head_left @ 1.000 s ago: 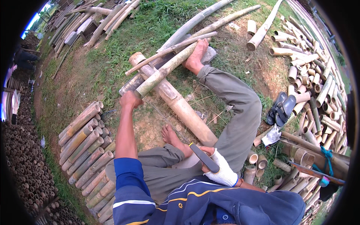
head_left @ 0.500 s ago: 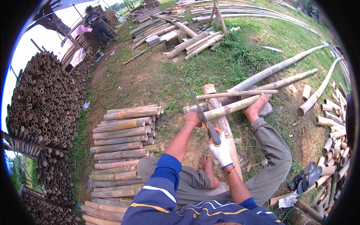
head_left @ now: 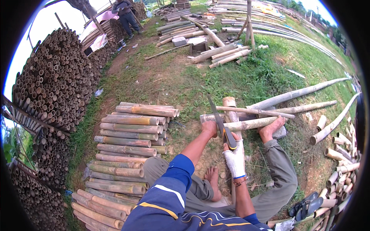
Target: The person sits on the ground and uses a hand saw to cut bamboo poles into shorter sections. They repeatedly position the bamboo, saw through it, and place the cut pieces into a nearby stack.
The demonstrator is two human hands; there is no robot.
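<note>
The saw, drawn back a second ago, now reaches forward across the bamboo pole, apparently mid-stroke. The gloved right hand grips its handle; the left hand, just left of the blade, curls round the pole's end.

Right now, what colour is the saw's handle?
The saw's handle is blackish with yellow accents, best seen in the head view.

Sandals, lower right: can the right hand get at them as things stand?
Probably not: the right hand is holding the saw, and the bent right leg lies between it and the sandals.
</note>
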